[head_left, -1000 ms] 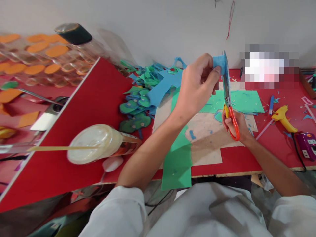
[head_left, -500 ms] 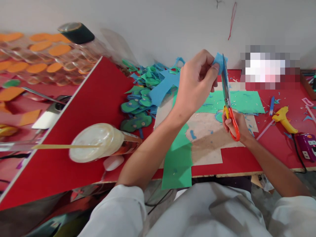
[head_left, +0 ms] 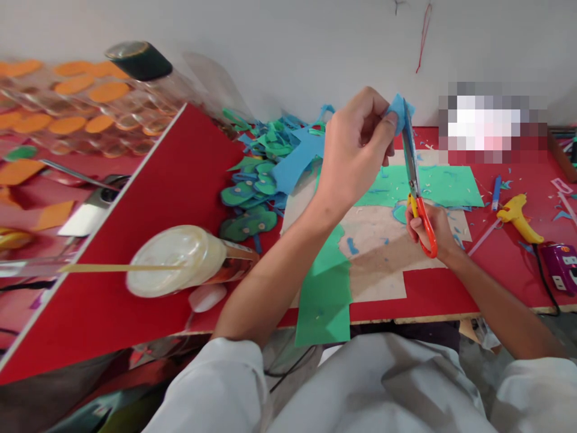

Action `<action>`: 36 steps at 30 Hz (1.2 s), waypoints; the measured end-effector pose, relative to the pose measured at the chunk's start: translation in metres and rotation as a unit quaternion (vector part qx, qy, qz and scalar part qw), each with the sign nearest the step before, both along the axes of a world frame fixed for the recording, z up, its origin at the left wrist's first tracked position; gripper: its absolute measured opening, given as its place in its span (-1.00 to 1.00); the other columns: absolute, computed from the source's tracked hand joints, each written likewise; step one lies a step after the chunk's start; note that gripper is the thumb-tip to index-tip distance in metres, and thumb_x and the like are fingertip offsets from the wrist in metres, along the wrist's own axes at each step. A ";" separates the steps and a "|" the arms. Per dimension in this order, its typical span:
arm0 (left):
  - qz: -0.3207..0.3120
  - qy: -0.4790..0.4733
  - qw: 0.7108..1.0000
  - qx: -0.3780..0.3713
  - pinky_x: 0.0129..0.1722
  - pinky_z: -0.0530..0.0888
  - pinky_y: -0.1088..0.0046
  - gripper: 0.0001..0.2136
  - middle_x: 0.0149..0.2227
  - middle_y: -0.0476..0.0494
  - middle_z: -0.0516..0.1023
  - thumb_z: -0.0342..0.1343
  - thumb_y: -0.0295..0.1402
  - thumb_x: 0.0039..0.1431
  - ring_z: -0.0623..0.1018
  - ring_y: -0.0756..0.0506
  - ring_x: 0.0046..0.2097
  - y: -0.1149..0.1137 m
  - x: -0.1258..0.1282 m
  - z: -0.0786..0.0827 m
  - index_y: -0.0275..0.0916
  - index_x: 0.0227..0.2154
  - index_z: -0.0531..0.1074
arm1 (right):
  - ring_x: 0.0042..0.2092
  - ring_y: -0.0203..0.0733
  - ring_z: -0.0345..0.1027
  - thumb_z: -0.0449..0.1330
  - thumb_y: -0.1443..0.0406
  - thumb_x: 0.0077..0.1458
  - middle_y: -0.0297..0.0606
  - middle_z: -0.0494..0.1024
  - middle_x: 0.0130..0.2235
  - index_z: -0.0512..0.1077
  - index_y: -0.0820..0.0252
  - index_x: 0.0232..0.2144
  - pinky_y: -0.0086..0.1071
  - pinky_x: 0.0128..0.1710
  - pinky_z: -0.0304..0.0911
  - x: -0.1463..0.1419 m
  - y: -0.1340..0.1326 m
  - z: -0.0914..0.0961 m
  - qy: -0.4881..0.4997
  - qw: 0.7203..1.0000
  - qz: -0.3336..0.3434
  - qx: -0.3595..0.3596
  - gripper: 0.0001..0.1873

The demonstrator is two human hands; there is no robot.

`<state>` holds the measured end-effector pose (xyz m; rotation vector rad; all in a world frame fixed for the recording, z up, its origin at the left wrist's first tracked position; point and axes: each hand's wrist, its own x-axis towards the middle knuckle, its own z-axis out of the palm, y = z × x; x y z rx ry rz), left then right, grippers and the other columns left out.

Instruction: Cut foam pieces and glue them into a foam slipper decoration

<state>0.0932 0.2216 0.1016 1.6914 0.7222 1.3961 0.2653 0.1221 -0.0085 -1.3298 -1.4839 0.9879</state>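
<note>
Between thumb and fingers, my left hand (head_left: 358, 141) pinches a small blue foam-like piece (head_left: 397, 111) raised above the table. My right hand (head_left: 433, 231) grips scissors (head_left: 415, 174) with red and yellow handles, blades pointing up. Their tips meet the blue piece beside my left fingertips, and the blades look nearly closed. Under my hands lie a beige sheet (head_left: 378, 282) and green sheets, one across the back (head_left: 433, 183) and a green strip (head_left: 324, 294) hanging over the front edge. Blue scraps are scattered on them.
Blue and green cut-outs (head_left: 250, 222) and offcuts (head_left: 279, 138) pile up on the left. A lidded cup (head_left: 175, 261) with a straw stands by my left forearm. On the right lie a yellow glue gun (head_left: 518, 216) and a purple box (head_left: 561, 264). A red panel (head_left: 148, 198) leans left.
My left hand has shifted slightly up and left with the blue piece. The scissor tips have moved a little left with it; my right hand stays almost in place.
</note>
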 end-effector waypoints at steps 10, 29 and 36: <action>0.018 -0.019 0.999 0.040 -0.50 0.39 0.37 -0.69 -0.57 0.11 0.40 0.17 -0.46 0.44 0.47 0.00 -0.57 0.005 -0.003 -0.003 -0.09 -0.45 0.28 | -0.69 -0.33 0.14 0.23 -0.49 0.08 -0.48 0.30 -0.70 0.32 0.05 -0.49 -0.39 -0.66 0.04 -0.001 0.000 0.001 0.022 1.000 0.012 -0.014 -0.22; 0.042 0.013 0.998 0.051 -0.52 0.35 0.28 -0.65 -0.50 0.06 0.51 0.29 0.04 0.42 0.44 -0.02 -0.49 0.015 -0.007 -0.008 -0.04 -0.32 0.36 | -0.48 -0.26 0.19 0.14 -0.56 0.05 -0.34 0.40 -0.44 0.42 0.08 -0.33 -0.37 -0.57 0.07 0.000 0.005 -0.006 0.012 1.000 0.027 -0.001 -0.14; 0.005 -0.015 1.000 -0.027 -0.61 0.44 0.48 -0.73 -0.53 0.11 0.61 0.14 -0.55 0.40 0.56 0.00 -0.59 -0.003 0.001 0.000 -0.09 -0.37 0.27 | -0.49 -0.28 0.15 0.14 -0.57 0.04 -0.39 0.32 -0.45 0.41 0.08 -0.27 -0.36 -0.59 0.02 0.000 0.007 -0.010 0.038 0.999 0.029 0.002 -0.13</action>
